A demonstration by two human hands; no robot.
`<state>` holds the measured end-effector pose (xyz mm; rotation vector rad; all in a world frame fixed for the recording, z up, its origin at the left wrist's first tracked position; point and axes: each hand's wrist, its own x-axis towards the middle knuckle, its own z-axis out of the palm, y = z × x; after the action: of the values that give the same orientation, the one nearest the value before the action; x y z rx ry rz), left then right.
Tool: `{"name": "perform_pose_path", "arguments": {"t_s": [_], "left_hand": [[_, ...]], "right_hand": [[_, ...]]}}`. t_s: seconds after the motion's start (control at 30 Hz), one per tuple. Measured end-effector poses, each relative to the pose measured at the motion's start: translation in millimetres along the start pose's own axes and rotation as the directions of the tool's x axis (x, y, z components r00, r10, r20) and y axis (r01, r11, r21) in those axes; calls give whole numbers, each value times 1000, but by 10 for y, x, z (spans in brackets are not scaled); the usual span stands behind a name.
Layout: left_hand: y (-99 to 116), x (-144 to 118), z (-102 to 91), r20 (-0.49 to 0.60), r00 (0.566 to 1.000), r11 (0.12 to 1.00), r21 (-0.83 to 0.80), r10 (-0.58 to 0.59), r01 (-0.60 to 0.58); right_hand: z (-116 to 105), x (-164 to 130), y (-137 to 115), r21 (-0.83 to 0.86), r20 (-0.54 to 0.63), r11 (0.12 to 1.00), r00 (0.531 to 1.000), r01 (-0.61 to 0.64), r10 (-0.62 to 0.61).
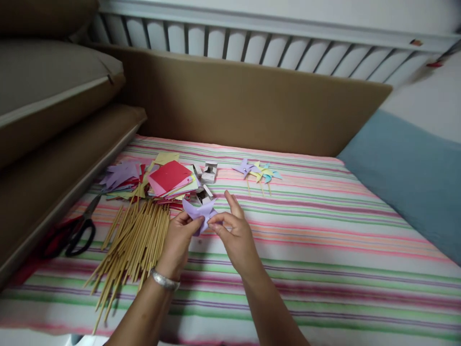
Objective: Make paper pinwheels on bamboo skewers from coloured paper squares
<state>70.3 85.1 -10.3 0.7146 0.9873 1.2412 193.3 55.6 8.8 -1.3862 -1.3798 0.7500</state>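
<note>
A: Fingers?
B: Both hands are pinching the folded purple paper (pixel 200 211); left hand (pixel 179 240) is gripping its near edge, right hand (pixel 236 235) its right side, index raised.
A: Location?
B: It is hovering above the striped sheet (pixel 324 250), beside the wooden sticks (pixel 133 245), near the coloured paper stack (pixel 169 179). Scissors (pixel 77 230) are lying further left.

Left of the hands, the wooden sticks (pixel 133 242), the stacked coloured paper (pixel 167 180) and the scissors (pixel 74 233) crowd the striped bed (pixel 324 250). Ahead lie small boxes (pixel 208 172) and finished pinwheels (pixel 257 172). The bed's right half lies open up to the blue cushion (pixel 410 178).
</note>
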Motion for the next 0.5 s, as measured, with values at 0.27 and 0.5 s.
{"name": "perform_pose_path", "arguments": {"t_s": [0.27, 0.5], "left_hand": [[-53, -31, 1, 88, 996, 999, 27, -25, 23], [-56, -38, -53, 104, 994, 999, 28, -46, 43]], "right_hand": [[-4, 8, 70, 52, -4, 992, 994, -111, 111], [6, -30, 65, 62, 17, 987, 989, -146, 145]]}}
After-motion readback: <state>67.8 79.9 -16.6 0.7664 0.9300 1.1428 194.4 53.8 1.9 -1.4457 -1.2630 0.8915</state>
